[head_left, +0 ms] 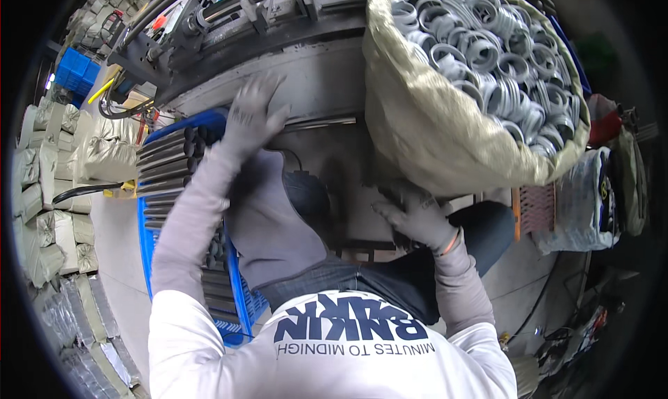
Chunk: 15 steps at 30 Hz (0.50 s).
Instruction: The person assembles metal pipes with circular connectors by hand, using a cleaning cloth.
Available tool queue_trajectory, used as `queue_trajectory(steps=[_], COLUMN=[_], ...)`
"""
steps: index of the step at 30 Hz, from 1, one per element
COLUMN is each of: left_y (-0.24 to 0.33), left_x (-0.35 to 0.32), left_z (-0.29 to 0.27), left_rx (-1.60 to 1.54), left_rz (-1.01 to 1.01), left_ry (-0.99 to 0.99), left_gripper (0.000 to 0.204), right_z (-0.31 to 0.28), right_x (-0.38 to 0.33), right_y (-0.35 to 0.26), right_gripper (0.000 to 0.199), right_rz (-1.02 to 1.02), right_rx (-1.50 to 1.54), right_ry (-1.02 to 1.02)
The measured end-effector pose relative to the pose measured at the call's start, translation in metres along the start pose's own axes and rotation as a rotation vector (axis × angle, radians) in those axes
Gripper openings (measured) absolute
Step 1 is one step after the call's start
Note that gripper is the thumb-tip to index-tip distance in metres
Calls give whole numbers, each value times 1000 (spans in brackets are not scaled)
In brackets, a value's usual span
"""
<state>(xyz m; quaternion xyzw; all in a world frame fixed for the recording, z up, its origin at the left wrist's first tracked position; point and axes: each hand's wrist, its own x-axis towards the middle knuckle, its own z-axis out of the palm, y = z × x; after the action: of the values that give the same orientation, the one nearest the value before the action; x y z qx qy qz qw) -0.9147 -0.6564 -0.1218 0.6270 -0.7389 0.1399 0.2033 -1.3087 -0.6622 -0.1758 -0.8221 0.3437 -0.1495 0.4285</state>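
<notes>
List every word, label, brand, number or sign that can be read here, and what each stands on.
White shirt: dark lettering, large above a smaller line, upside down in this view; partly readable, wording withheld.
Left gloved hand: small dark print on the back, too blurred to read.
Right gloved hand: small dark print, too blurred to read.
Clear plastic package, at right: dark-and-yellow markings, too blurred to read.

Gloves [254, 117] were grey, wristband [454, 241] orange. Sack [417, 138] was cream, rings [480, 54] silver-grey. Crate [241, 294] was blue, tubes [167, 164] dark grey. Shirt [355, 378] was white with navy lettering.
</notes>
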Motion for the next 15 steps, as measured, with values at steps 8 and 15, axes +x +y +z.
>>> queue_trajectory(steps=[8,15], left_y=[66,83], left_x=[-129,-125], left_z=[-70,-80], left_rx=[-328,-282], left_rz=[-503,-420], left_ry=[215,131], left_gripper=[44,45], right_z=[-16,-9], right_x=[-22,-24], right_y=[-17,-9], right_gripper=[41,36], right_rz=[-38,54], right_rx=[101,224], right_ry=[-13,-127])
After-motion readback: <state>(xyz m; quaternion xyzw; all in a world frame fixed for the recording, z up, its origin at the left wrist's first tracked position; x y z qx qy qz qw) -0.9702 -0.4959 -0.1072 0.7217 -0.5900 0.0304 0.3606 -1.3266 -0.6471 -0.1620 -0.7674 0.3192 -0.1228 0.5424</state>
